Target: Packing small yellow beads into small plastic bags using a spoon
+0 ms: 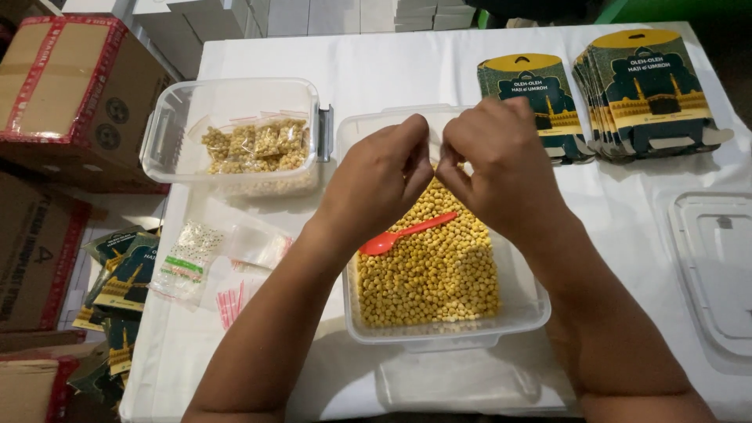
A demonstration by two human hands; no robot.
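Observation:
My left hand [381, 176] and my right hand [501, 160] meet above a clear plastic tub [523, 313] full of small yellow round pieces [431, 274]. Both hands pinch a small clear plastic bag [436, 145] between their fingertips; the bag is mostly hidden by the fingers. A red plastic spoon [403, 235] lies on the yellow pieces under my left wrist. To the left stands a second clear tub [168, 133] holding several filled small bags [258, 145] of the same yellow pieces.
Empty small zip bags [211, 258] lie on the white tablecloth at left. Stacks of dark green and gold flat cartons [627, 94] sit at the back right. A clear lid [717, 266] rests at the right edge. Cardboard boxes [70, 94] stand on the floor at left.

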